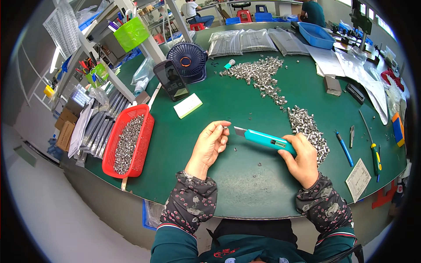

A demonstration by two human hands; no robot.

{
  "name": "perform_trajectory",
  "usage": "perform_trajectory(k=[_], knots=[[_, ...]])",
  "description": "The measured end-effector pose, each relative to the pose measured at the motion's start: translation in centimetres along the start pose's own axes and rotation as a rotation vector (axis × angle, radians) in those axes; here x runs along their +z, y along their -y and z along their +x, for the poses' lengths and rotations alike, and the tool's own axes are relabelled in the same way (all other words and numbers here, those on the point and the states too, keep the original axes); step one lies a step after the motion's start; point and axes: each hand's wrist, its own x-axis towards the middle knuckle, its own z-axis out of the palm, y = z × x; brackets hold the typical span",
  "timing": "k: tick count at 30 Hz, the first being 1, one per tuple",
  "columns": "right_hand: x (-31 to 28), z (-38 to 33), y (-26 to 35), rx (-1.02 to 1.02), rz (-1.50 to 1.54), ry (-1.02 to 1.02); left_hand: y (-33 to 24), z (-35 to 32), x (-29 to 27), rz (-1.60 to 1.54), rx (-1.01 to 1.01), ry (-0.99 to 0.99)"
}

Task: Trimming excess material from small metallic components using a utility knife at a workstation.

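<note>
Over the middle of the green table [237, 184], my left hand [210, 144] pinches a small metal ring [225, 128] between thumb and forefinger. My right hand [302, 158] is wrapped round a teal utility knife [267, 139]. The knife's bare blade [240, 131] points left, a short way from the fingertips of my left hand. Just beyond my right hand lies a heap of silver metal rings [307, 131]. A second pile of small metal parts [258, 74] spreads farther back. A few tiny dark bits are scattered on the tabletop below the knife.
At the left edge a red basket [149, 136] holds many small metal parts. A phone [171, 79] leans by a dark blue fan [187, 61], near a notepad [187, 105]. On the right lie a blue pen [344, 149], a screwdriver [375, 158] and a paper slip [358, 180].
</note>
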Motion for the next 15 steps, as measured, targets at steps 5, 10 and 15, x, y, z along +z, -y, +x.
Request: perform_trajectory(k=[5, 10, 15], knots=[[-0.07, 0.05, 0.16, 0.000, 0.023, 0.016, 0.12, 0.06, 0.14, 0.057, -0.007, -0.016], [-0.06, 0.02, 0.12, -0.026, 0.054, 0.030, 0.44, 0.15, -0.25, 0.088, 0.001, -0.020], [-0.07, 0.05, 0.02, -0.016, 0.053, 0.033, 0.25, 0.02, 0.01, 0.078, 0.044, 0.004]])
